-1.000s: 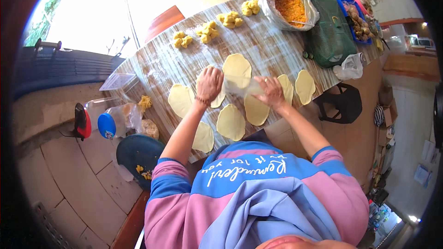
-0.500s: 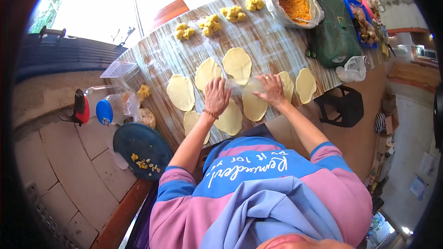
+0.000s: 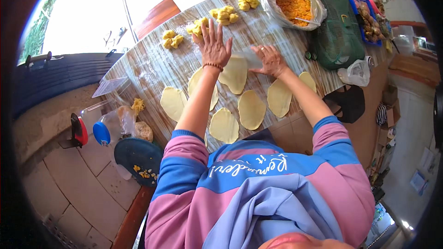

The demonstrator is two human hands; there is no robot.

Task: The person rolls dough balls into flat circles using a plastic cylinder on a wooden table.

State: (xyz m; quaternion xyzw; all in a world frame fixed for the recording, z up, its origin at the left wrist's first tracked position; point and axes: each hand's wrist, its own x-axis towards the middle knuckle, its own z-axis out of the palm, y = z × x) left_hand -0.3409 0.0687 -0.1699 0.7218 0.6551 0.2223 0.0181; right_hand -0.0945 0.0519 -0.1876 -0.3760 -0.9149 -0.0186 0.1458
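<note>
My left hand (image 3: 214, 41) lies flat with fingers spread on the striped table (image 3: 147, 69), its palm over the left end of a clear roller (image 3: 247, 57). My right hand (image 3: 270, 60) presses on the roller's right end, fingers apart. Under the roller lies a pale flat dough disc (image 3: 235, 76). Several more flat discs lie nearer to me, among them one (image 3: 251, 109) in the middle and one (image 3: 173, 103) at the left. Clumps of yellow dough balls (image 3: 224, 14) sit just beyond my left fingertips.
A clear bag of orange filling (image 3: 293, 0) stands at the far side, beside a green mesh bag (image 3: 334, 32) and a blue basket (image 3: 364, 14). A crumpled clear bag (image 3: 355, 71) hangs at the right edge. Left on the floor: a dark blue plate (image 3: 138, 157), a blue-capped bottle (image 3: 99, 131).
Both hands have moved away from my body toward the far side of the table, pushing the clear roller forward over the dough disc.
</note>
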